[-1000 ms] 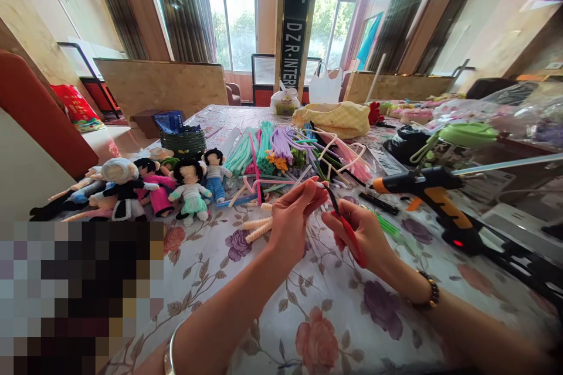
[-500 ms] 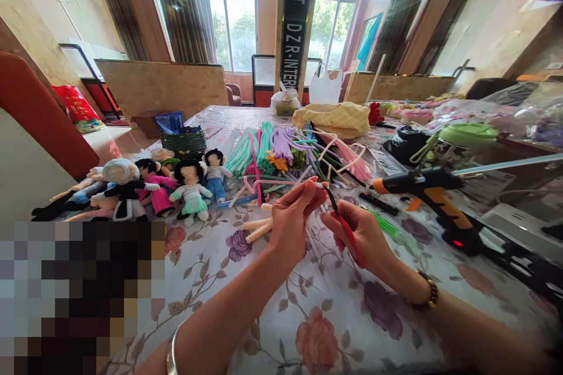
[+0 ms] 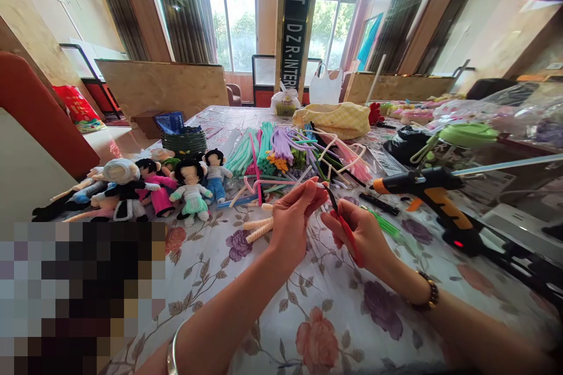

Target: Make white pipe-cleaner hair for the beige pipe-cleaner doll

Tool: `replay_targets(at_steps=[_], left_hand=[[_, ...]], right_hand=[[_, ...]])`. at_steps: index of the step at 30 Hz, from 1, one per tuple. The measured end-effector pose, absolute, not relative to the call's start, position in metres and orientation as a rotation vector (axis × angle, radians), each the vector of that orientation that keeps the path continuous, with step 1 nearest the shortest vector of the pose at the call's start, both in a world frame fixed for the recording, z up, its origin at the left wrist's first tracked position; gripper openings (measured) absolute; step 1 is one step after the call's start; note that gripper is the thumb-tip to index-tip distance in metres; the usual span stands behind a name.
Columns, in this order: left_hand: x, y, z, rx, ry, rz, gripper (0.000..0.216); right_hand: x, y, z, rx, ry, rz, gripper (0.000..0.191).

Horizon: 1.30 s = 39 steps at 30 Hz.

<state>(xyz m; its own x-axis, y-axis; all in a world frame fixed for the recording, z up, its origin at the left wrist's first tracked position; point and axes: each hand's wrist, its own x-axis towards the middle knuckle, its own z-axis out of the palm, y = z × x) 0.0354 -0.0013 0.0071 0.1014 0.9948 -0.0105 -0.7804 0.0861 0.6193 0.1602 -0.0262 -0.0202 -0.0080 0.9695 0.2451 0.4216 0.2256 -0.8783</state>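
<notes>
My left hand (image 3: 291, 218) is closed in a pinch over the table, its fingertips around a small white piece, apparently the end of a white pipe cleaner (image 3: 320, 185). Most of that piece is hidden by the fingers. In my right hand (image 3: 365, 231) are scissors (image 3: 349, 237) with red handles and dark blades, which point up and left to the white piece. Whether the blades touch it I cannot tell. Beige coiled pieces (image 3: 259, 229) lie on the flowered tablecloth (image 3: 316, 287) just left of my left hand.
Pipe cleaner bundles (image 3: 281, 146) in several colours lie beyond my hands. Small dolls (image 3: 189, 187) sit at the left. At the right, a black and orange glue gun (image 3: 440, 193) stands with a red light, near a green-lidded bottle (image 3: 466, 137). A yellow checked pouch (image 3: 334, 119) lies farther back.
</notes>
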Motion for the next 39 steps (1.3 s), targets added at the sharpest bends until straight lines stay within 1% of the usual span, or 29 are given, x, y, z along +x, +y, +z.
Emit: replay_targets(at_steps=[12, 21, 25, 32, 39], left_hand=[[0.0362, -0.0029, 0.0058, 0.505, 0.466, 1.389, 0.006], [0.0361, -0.003, 0.005, 0.508, 0.461, 1.386, 0.006], [0.0363, -0.0038, 0.006, 0.499, 0.469, 1.388, 0.005], [0.0359, -0.0032, 0.0062, 0.502, 0.481, 1.387, 0.008], [0.036, -0.0025, 0.0054, 0.481, 0.479, 1.388, 0.006]], right_hand=[[0.1587, -0.0274, -0.0183, -1.396, -1.612, 0.633, 0.045], [0.1591, -0.0267, -0.0185, -1.362, -1.6, 0.721, 0.043], [0.1592, -0.0278, -0.0185, -1.385, -1.586, 0.678, 0.046], [0.1589, -0.0266, -0.0186, -1.37, -1.625, 0.675, 0.042], [0.1583, -0.0277, -0.0171, -1.389, -1.619, 0.682, 0.045]])
